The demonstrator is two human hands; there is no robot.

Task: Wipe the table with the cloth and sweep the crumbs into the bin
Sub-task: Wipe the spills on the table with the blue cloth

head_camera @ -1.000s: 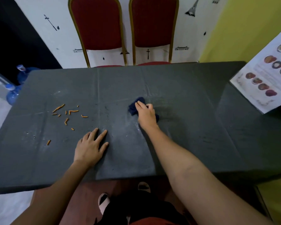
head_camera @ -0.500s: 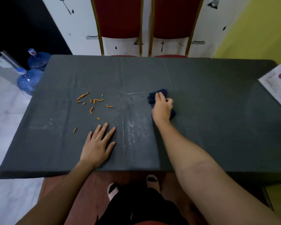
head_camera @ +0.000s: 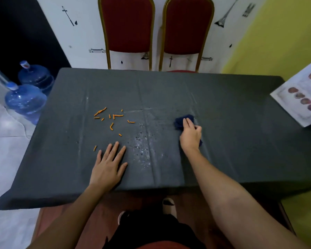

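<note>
Navy cloth sits bunched under my right hand, right of the table's middle, my fingers bent over it and gripping it against the grey cover. My left hand lies flat, fingers spread, holding nothing, near the front edge. The orange crumbs are scattered well to the left of the cloth, with a patch of water drops between. That wet patch is my worry: dragging the cloth through it may smear the crumbs or make them stick. I see no bin anywhere, so a hard sweep leftward could send bits over the left edge onto the floor by the water bottles. One stray crumb lies just beside my left fingertips and is easily missed. The cover could also wrinkle under pressure. The far half by the chairs is open room; the printed sheet crowds the right corner.
</note>
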